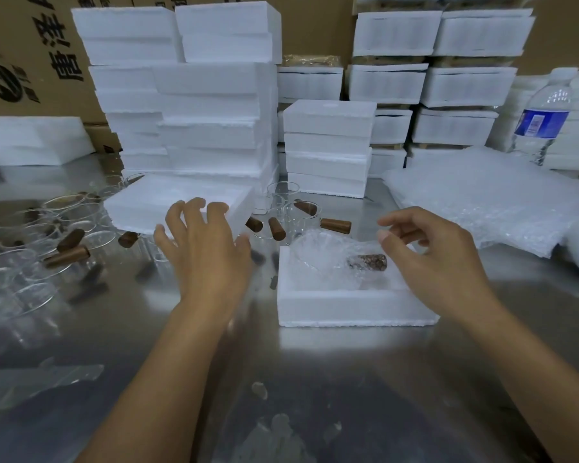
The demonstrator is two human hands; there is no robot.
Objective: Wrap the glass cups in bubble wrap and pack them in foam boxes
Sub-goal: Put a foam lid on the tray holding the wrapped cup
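One wrapped cup (331, 262) lies in the open box (348, 307) under the loose, empty right hand (428, 252), while the spread left hand (204, 248) hovers at the lid (161, 200), which could knock the bare cups (283, 195) beside it if dragged.

An open white box (348, 307) is sitting lidless, and a wrapped cup (328, 259) is lying on its side inside it, its brown handle showing through on the right. Bare cups (30, 228) are crowding left of the box, with a few more just behind it. Bubble wrap (482, 202) is lying flat behind-right and a lid (154, 200) behind-left.
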